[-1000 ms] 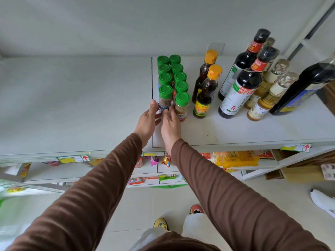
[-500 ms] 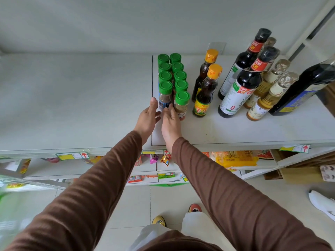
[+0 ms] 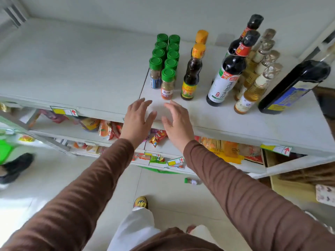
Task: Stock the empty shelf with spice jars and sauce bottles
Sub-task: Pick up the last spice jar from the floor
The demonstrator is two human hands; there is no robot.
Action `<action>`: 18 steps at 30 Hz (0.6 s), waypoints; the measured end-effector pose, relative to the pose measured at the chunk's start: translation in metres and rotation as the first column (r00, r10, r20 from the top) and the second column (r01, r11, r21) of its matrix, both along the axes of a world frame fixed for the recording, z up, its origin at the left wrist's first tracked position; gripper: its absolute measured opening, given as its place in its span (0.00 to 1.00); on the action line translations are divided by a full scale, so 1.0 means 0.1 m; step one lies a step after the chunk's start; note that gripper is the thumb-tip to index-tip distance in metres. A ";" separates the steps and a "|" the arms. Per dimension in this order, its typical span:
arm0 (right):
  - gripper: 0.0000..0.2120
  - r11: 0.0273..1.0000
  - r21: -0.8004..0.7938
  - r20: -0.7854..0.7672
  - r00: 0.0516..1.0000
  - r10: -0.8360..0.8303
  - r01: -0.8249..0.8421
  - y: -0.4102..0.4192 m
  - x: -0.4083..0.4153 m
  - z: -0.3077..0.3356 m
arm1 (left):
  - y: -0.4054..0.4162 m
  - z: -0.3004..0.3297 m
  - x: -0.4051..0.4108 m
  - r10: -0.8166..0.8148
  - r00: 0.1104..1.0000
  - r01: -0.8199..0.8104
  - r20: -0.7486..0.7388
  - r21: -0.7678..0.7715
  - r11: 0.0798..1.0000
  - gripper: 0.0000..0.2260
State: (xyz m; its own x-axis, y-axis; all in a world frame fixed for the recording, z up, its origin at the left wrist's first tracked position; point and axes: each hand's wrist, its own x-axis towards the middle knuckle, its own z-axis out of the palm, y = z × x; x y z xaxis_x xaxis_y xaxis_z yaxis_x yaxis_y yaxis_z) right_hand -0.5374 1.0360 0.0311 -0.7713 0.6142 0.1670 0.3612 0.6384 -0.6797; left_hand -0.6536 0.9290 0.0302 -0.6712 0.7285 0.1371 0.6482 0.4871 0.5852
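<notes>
Both hands spread and empty at the shelf [image 3: 72, 73] edge

Left hand [image 3: 136, 122] and right hand [image 3: 176, 124] hover mid-frame below the spice jars [image 3: 167, 60]; big dark bottle [image 3: 293, 86] cut off at right.

Left hand [image 3: 138, 119] and right hand [image 3: 176, 121] side by side, fingers spread, empty.

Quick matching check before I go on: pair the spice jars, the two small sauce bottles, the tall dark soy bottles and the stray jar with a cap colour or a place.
Things:
1. spice jars
2. small sauce bottles
3. tall soy bottles
4. stray jar

Matches:
A. on the floor
B. green caps, two rows
C. black caps, red neck bands
D. orange caps

Pairs: 1-B, 2-D, 3-C, 4-A
</notes>
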 end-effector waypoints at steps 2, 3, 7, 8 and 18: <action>0.21 0.990 0.105 0.069 0.994 0.083 -0.090 0.10 0.29 -0.04 | -0.04 -0.04 0.33 0.039 0.996 -0.041 -0.076 -0.020 0.999 0.20; 0.22 0.980 0.155 0.095 0.989 0.113 -0.127 0.14 0.44 -0.07 | -0.07 -0.07 0.51 0.059 0.993 -0.061 -0.103 -0.025 0.998 0.20; 0.22 0.927 0.299 0.156 0.970 0.185 -0.225 0.23 1.02 -0.18 | -0.17 -0.25 1.18 0.087 0.983 -0.100 -0.161 -0.076 0.992 0.21; 0.22 0.915 0.324 0.166 0.967 0.195 -0.241 0.24 1.15 -0.21 | -0.19 -0.31 1.32 0.091 0.981 -0.106 -0.172 -0.080 0.991 0.21; 0.20 0.912 0.349 0.235 0.962 0.139 -0.217 0.32 2.28 -1.11 | -0.33 -1.27 2.24 0.006 0.997 -0.021 -0.075 -0.203 0.979 0.22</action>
